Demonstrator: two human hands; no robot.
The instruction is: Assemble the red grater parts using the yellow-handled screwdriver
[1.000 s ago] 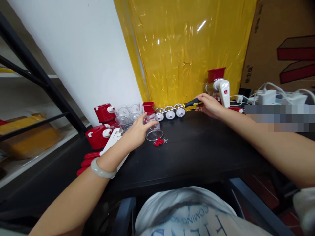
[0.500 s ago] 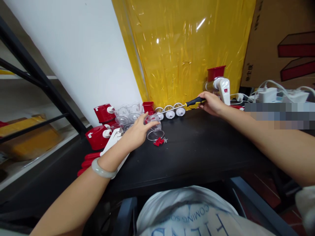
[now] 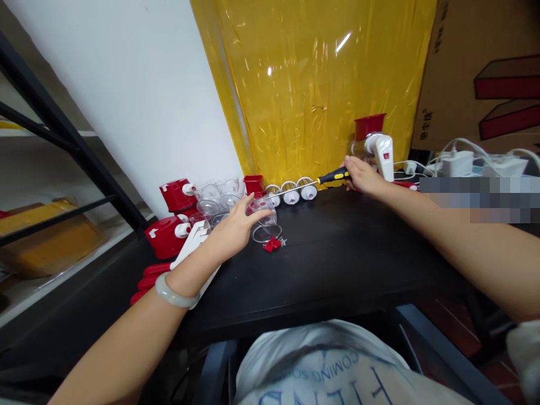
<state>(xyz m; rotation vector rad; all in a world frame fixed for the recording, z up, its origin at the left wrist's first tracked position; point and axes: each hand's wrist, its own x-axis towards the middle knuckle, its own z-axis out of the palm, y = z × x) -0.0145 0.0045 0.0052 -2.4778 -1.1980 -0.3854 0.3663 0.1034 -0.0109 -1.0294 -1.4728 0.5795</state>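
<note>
Left hand (image 3: 236, 232) wraps the tilted clear cup (image 3: 265, 218) far left on the worktop (image 3: 337, 259), red clip (image 3: 272, 244) just beside, while right hand (image 3: 361, 175) grips the screwdriver (image 3: 333, 176), shaft over three white rollers (image 3: 291, 193).

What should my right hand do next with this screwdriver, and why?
Probably bring the screwdriver over to the clear cup. Your right hand grips its handle at the far edge of the table, away from your left hand, which steadies that cup on its side; a red clip and small screws lie just beside it.
</note>
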